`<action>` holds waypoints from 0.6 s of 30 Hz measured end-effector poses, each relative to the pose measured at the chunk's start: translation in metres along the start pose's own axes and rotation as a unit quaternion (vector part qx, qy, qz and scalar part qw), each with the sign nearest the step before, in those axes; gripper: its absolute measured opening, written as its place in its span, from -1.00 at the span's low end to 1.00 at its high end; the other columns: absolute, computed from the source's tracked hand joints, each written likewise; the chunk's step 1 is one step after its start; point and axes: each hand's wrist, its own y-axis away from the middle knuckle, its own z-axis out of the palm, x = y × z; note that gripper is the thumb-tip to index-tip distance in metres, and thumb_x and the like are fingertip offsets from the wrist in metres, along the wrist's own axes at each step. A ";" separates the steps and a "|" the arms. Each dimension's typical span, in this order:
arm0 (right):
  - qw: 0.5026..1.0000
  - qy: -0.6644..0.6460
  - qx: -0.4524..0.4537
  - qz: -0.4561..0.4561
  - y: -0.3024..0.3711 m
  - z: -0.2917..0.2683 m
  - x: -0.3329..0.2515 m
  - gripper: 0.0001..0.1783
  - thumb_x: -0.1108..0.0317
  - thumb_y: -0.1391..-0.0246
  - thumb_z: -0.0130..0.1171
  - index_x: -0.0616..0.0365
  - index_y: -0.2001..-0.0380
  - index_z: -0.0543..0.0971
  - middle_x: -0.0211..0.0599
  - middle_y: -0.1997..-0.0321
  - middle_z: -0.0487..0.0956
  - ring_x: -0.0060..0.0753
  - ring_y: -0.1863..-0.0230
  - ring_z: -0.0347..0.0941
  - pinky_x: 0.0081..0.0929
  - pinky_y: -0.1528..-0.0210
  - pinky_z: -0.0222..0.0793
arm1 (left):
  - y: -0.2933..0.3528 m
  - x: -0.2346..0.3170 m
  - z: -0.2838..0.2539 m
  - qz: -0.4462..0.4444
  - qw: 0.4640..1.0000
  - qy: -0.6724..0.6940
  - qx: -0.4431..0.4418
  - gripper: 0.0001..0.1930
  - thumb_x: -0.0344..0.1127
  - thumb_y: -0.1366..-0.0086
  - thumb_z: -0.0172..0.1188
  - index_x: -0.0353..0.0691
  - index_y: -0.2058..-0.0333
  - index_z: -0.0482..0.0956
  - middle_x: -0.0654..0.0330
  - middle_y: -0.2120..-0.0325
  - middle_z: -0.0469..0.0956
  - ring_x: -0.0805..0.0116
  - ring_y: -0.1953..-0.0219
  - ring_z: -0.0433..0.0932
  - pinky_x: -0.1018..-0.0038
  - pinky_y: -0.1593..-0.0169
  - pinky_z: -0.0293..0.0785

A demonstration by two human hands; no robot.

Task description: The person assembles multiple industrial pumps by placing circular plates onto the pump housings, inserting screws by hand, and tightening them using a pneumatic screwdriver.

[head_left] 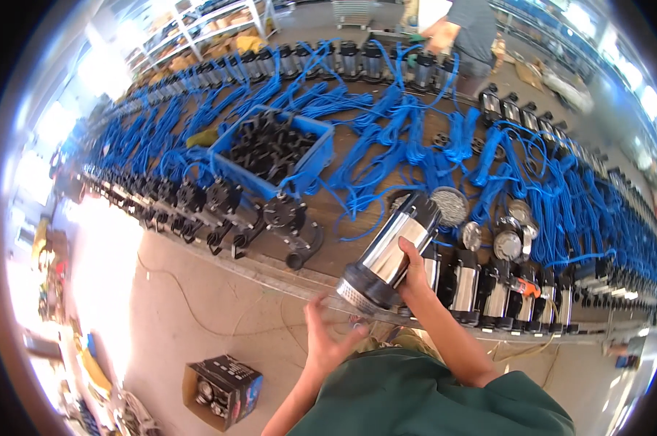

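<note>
Gripping a silver pump (388,252) just off the middle of our view, toward four o'clock, we had our right hand (416,277) closed round its barrel, thumb pressed along the shiny side. And look at that lean: top end pointing to one o'clock, perforated base aimed at seven, right over the near edge of the bench (266,259)! Our left hand (330,347) waited below the base at seven o'clock, fingers spread wide with nothing held; it was blurred, and we couldn't tell whether a fingertip touched.

Good handling, we reckoned, wanted that open palm cupped under the base, because smooth metal might slip from one hand. Keeping the wrist straight and the weight inboard of the edge seemed wise too. Out at four o'clock from the pump, a row of upright pumps (496,296) crowded our forearm, so we judged a high swing safest there. A bowl of small grey pieces (450,206) sat at two o'clock, close to the top end, and bundled blue cable (378,151) filled twelve: knocks and snags looked likely!
</note>
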 end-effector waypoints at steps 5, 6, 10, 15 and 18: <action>0.934 0.252 -0.137 -0.215 -0.102 -0.020 0.063 -0.37 0.55 0.20 0.40 0.26 0.01 0.36 -0.23 0.15 0.53 -0.37 0.17 0.52 -0.39 0.18 0.51 | -0.109 -0.108 -0.014 -0.414 0.786 0.409 -0.206 -0.44 0.10 -0.23 0.21 -0.27 0.03 0.40 -0.01 0.38 0.56 0.29 0.46 0.54 0.51 0.44 0.49; 0.907 0.300 -0.149 -0.254 -0.120 -0.024 0.075 -0.31 0.54 0.25 0.44 0.25 0.00 0.34 -0.24 0.12 0.52 -0.42 0.15 0.51 -0.42 0.16 0.49 | -0.126 -0.129 -0.013 -0.417 0.822 0.338 -0.192 -0.50 0.08 -0.22 0.23 -0.27 0.12 0.46 0.04 0.44 0.56 0.37 0.55 0.50 0.55 0.56 0.37; 0.766 0.541 -0.177 -0.299 -0.112 0.003 0.055 -0.19 0.32 0.31 0.52 0.30 -0.05 0.36 -0.14 0.12 0.59 -0.36 0.13 0.54 -0.41 0.00 0.42 | -0.147 -0.156 -0.009 -0.333 0.913 0.225 -0.063 -0.76 -0.21 -0.14 0.35 -0.24 0.38 0.56 0.20 0.61 0.53 0.52 0.74 0.35 0.59 0.73 0.08; 0.525 0.722 0.238 -0.384 0.047 0.039 -0.108 -0.71 0.34 -0.15 0.04 0.08 0.07 0.57 -0.44 0.24 0.59 -0.52 0.25 0.51 -0.62 0.28 0.41 | -0.159 -0.199 -0.023 -0.327 0.919 0.212 -0.067 -0.80 -0.32 -0.07 0.37 -0.27 0.39 0.56 0.20 0.65 0.52 0.50 0.75 0.36 0.58 0.73 0.14; 0.521 0.507 -0.034 -0.685 0.165 0.061 -0.163 -0.69 0.29 -0.15 0.02 0.07 0.05 0.56 -0.44 0.22 0.59 -0.50 0.22 0.48 -0.58 0.24 0.38 | -0.160 -0.214 -0.006 -0.320 0.916 0.234 -0.062 -0.75 -0.29 -0.08 0.37 -0.29 0.33 0.55 0.17 0.63 0.53 0.48 0.74 0.37 0.57 0.73 0.13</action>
